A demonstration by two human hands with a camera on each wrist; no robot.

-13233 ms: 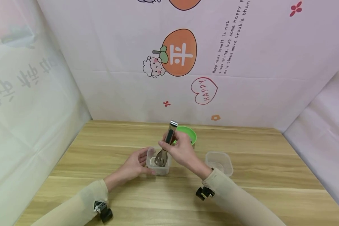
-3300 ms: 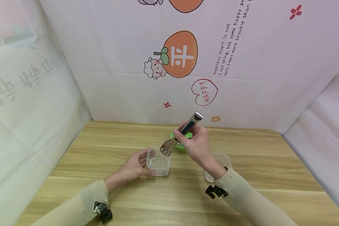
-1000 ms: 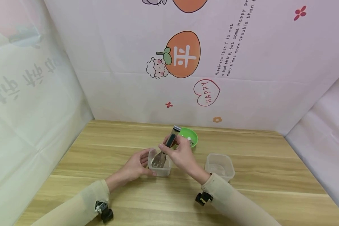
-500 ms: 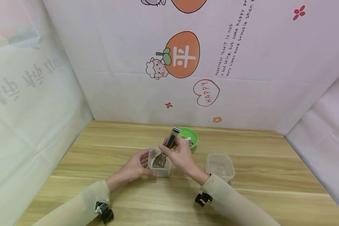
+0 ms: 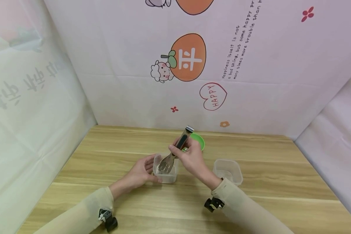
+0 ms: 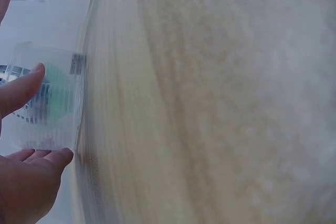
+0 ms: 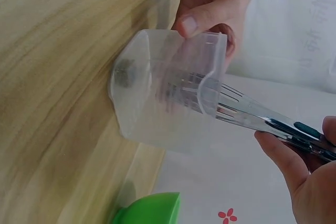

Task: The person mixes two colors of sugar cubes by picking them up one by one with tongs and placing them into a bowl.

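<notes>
My left hand [image 5: 137, 171] holds a clear plastic container [image 5: 167, 179] at its left side, thumb in front and fingers behind. In my right hand [image 5: 190, 158] is a pair of metal tongs [image 5: 180, 143] with dark grip panels, tilted to the right. Its slotted heads [image 7: 202, 95] reach down into the container, apart from its bottom in the right wrist view. A small dark grey patch [image 7: 125, 73] shows at the container's bottom; its kind is unclear. Whether the tongs pinch anything cannot be seen. A green bowl [image 5: 199, 141] stands behind the right hand, which partly covers it.
A second clear plastic container [image 5: 228, 169] stands to the right, close to the right forearm. The wooden table [image 5: 152, 211] ends at a printed cloth [image 5: 128, 100] at the back. Cloth also hangs on both sides.
Over ten seconds, the tongs went from the container towards the green bowl and back into it. Since half a second ago they have risen slightly and tilted right. The left hand stays put.
</notes>
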